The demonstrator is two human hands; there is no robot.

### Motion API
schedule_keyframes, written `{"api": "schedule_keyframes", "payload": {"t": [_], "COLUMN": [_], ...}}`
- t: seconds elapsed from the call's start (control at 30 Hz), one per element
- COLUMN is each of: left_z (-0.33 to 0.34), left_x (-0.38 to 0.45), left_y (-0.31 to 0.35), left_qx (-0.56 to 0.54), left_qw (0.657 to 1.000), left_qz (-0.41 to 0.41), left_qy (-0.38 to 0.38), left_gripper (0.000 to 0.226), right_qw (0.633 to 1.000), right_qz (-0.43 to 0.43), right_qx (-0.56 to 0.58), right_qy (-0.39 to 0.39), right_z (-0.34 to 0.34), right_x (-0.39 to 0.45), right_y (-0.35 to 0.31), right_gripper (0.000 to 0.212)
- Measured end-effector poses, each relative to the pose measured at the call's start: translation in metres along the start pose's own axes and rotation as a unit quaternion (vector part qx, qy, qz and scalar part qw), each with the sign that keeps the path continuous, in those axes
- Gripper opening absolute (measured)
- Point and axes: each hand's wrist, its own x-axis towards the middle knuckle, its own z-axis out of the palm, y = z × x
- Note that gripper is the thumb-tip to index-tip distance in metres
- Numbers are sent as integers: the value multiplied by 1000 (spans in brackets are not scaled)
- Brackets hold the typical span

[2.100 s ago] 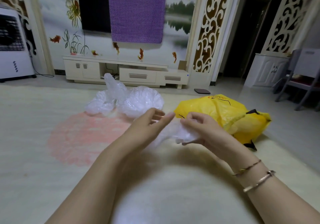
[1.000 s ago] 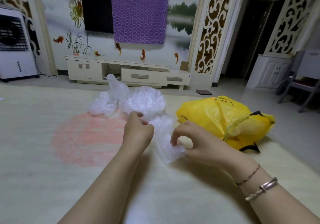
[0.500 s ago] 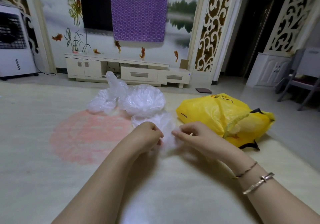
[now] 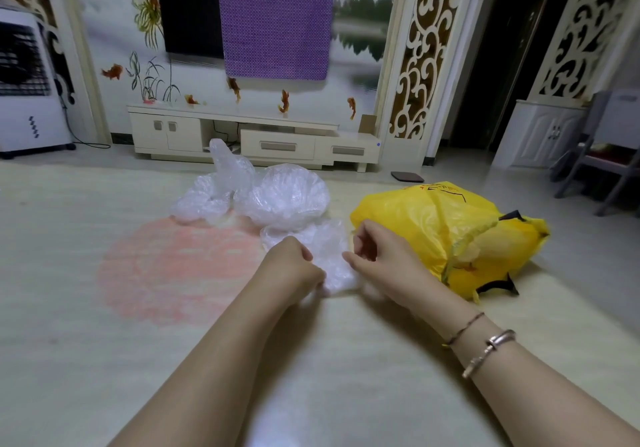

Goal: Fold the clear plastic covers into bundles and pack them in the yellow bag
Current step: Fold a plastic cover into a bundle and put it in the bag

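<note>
my left hand and right hand both have their grip curled on one clear plastic cover, pinching it from either side low over the floor, just beside the yellow bag; i judge this one is mid-fold, not yet a bundle. a pile of loose clear covers lies beyond my hands, untouched by me, so most of the folding looks left; the bag bulges, though i cannot tell what fills it; dark marks near its top are too small to read.
</note>
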Motion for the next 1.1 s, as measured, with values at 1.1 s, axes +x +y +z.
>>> {"api": "schedule_keyframes", "payload": {"t": [1.1], "left_z": [-3], "left_x": [5], "left_y": [-3], "left_qx": [-111], "left_qw": [990], "left_qz": [-23], "left_qy": [-81], "left_gripper": [17], "right_qw": [990], "right_qz": [111], "right_qx": [62], "right_qy": [-69], "right_z": [0], "right_x": [-3], "right_y": [3], "right_gripper": [13]}}
